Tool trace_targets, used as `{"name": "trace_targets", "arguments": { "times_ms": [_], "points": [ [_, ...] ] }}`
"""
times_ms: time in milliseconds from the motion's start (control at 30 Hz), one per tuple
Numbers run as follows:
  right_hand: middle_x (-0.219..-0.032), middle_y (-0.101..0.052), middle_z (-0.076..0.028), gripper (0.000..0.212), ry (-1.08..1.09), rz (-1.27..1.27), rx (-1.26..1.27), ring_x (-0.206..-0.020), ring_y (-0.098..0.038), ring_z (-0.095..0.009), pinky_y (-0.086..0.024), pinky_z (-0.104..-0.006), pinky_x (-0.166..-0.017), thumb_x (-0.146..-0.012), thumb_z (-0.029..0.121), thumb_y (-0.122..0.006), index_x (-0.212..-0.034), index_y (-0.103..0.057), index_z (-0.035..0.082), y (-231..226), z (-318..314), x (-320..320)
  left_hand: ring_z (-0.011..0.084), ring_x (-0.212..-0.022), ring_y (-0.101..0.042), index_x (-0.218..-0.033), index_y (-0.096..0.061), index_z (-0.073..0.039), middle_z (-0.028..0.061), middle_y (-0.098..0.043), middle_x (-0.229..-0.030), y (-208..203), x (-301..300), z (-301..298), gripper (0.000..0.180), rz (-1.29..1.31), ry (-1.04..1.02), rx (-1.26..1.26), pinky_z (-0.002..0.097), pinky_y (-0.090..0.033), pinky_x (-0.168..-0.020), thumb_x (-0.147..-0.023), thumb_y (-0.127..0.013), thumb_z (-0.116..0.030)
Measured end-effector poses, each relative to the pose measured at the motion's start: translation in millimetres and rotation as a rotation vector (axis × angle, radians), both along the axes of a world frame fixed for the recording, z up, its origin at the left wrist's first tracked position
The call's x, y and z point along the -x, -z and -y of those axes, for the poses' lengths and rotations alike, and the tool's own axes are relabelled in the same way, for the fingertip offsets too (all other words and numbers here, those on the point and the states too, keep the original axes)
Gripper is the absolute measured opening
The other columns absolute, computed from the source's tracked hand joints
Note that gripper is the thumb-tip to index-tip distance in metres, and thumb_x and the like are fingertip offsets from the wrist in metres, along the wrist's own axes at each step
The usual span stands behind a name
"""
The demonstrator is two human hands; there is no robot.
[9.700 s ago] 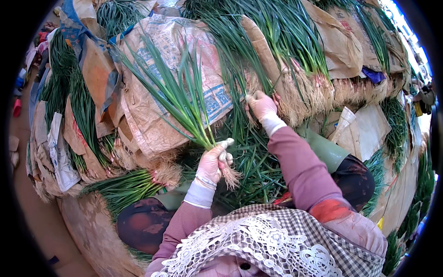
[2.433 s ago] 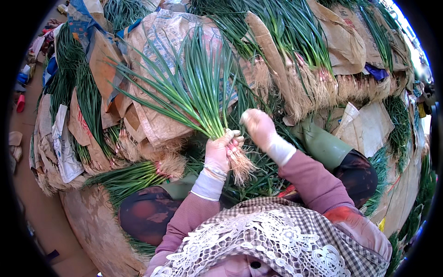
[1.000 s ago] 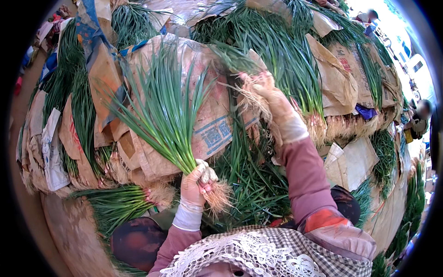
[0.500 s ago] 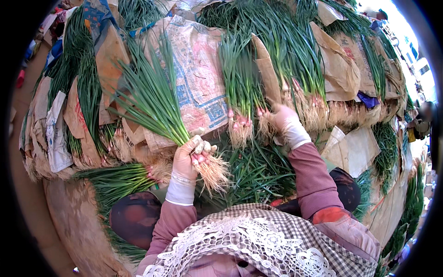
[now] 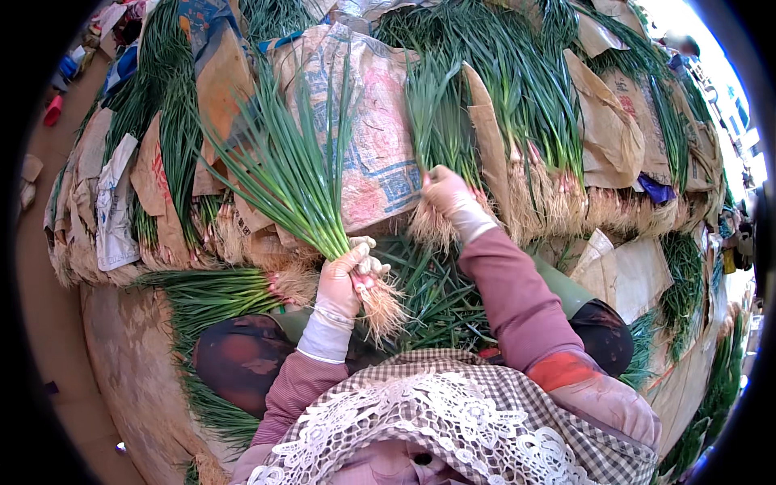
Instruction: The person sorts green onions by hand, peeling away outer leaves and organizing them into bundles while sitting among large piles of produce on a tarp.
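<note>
At the left, stacked bundles of green onions (image 5: 174, 153) lie wrapped in brown paper and printed sacks (image 5: 368, 137). The left hand (image 5: 343, 279) is closed around a bunch of green onions (image 5: 295, 174) just above its pale roots — the leaves fan up and to the left, the roots hang below the fist. Further right, the right hand (image 5: 444, 190) grips a second bunch (image 5: 436, 121) near its roots, against the stacked heap — more bundles (image 5: 558, 137) lie beyond it

Printed woven sack (image 5: 368, 137), brown paper wrappings (image 5: 602, 121), red cup (image 5: 52, 111)
</note>
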State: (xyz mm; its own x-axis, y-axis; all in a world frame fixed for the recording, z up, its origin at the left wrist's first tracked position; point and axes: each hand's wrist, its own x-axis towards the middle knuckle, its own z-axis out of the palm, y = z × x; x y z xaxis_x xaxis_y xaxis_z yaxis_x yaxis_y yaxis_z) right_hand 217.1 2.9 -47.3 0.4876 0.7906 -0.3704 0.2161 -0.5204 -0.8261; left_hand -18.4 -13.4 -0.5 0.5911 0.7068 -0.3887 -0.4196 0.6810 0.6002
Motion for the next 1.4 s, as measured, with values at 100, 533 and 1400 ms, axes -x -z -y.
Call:
{"name": "trace_targets", "arguments": {
  "times_ms": [100,533,1400],
  "points": [
    [-0.066,-0.057,-0.007,0.021,-0.02,-0.022,0.053,-0.056,-0.053,-0.013,-0.043,-0.0257,-0.054,-0.081,0.023,-0.051,-0.083,-0.055,0.003,-7,23,-27,0.018,-0.058,-0.052,-0.085,-0.052,-0.001,0.0039,-0.048,-0.056,10,0,-3,0.013,0.058,0.021,0.102,0.0385,-0.048,-0.068,-0.08,-0.049,-0.013],
    [-0.09,-0.058,-0.003,0.039,-0.711,-0.406,0.023,-0.082,-0.05,-0.009,-0.041,-0.0255,-0.074,-0.079,0.031,-0.056,-0.106,-0.051,0.003,-3,104,42,0.0193,-0.063,-0.055,-0.083,-0.054,0.008,0.0158,-0.058,-0.082,37,-25,16,0.02,-0.02,0.233,0.05,0.0261,-0.047,-0.059,-0.081,-0.049,-0.011],
    [-0.079,-0.058,-0.011,0.027,-0.134,-0.244,-0.224,-0.073,-0.056,-0.022,-0.043,-0.033,-0.065,-0.079,0.028,-0.048,-0.086,-0.056,0.003,32,20,89,0.0205,-0.068,-0.049,-0.068,-0.045,-0.006,0.0064,-0.049,-0.07,-1,-26,19,0.029,0.462,0.267,0.117,0.0372,-0.041,-0.071,-0.086,-0.04,-0.027]
  ]
}}
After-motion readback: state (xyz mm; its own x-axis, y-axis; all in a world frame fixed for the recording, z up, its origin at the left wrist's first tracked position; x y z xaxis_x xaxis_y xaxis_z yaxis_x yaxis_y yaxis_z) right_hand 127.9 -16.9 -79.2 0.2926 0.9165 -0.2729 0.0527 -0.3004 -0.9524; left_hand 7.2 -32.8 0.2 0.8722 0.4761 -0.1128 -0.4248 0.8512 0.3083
